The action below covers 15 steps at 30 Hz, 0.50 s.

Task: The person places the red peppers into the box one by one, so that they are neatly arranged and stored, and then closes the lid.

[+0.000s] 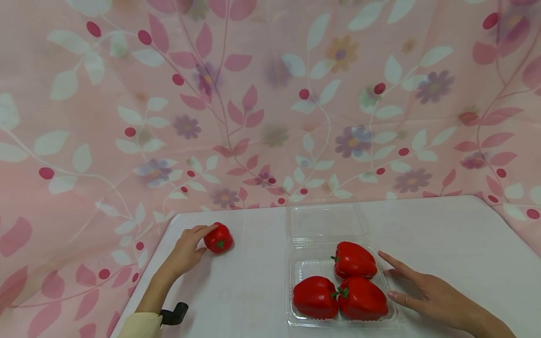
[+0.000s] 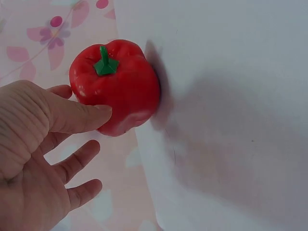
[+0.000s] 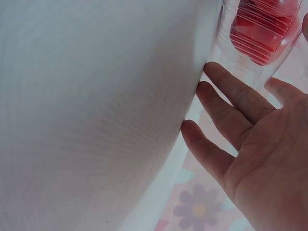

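Observation:
At the table's left side, my left hand [image 1: 186, 249] has its forefinger over the top of a red bell pepper [image 1: 219, 238] with a green stem. In the left wrist view, the thumb [image 2: 82, 115] lies across the pepper's side while the other fingers are spread apart. Three more red bell peppers [image 1: 356, 261] lie in a clear plastic clamshell box [image 1: 310, 270] with its lid folded back. Beside that box's right wall, my right hand [image 1: 435, 298] has its fingers extended. In the right wrist view, its fingertips [image 3: 211, 70] meet the white tabletop near the box.
The white table [image 1: 253, 281] ends at the back against a pink floral cloth [image 1: 262, 103]. The box's transparent lid [image 1: 327, 223] lies flat toward the back edge. A black strap device [image 1: 174, 313] sits on the left wrist. The box's back left corner holds no pepper.

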Motion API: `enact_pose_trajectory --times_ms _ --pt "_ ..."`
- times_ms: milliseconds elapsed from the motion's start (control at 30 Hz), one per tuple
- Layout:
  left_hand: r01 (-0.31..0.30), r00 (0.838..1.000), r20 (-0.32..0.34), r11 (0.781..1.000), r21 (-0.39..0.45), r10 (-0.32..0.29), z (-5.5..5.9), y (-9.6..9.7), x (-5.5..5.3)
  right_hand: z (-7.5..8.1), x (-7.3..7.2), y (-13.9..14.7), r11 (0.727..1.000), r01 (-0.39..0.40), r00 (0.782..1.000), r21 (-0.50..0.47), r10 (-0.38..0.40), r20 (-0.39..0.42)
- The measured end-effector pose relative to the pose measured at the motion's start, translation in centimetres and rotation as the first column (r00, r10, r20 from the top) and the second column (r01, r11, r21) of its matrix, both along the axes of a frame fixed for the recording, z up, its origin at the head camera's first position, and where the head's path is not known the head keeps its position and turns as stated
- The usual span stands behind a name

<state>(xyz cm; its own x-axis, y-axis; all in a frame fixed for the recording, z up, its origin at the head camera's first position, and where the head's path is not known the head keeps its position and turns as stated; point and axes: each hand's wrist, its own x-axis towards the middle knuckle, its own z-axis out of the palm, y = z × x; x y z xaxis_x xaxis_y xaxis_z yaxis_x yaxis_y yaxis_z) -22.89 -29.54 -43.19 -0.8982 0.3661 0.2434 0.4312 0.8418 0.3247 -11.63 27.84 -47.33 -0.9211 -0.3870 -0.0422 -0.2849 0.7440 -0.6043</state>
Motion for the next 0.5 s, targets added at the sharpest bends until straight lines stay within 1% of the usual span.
enact_pose_trajectory --times_ms 267,500 --pt "-0.009 0.999 -0.032 1.000 -0.029 0.008 -0.14 0.13 -0.10 0.07 0.02 -0.04 1.000 0.001 1.000 0.003 -0.001 -0.004" --pt "-0.037 0.999 -0.023 0.998 -0.042 0.036 -0.36 0.43 -0.44 0.09 0.05 -0.06 1.000 0.005 1.000 -0.007 -0.005 0.010"
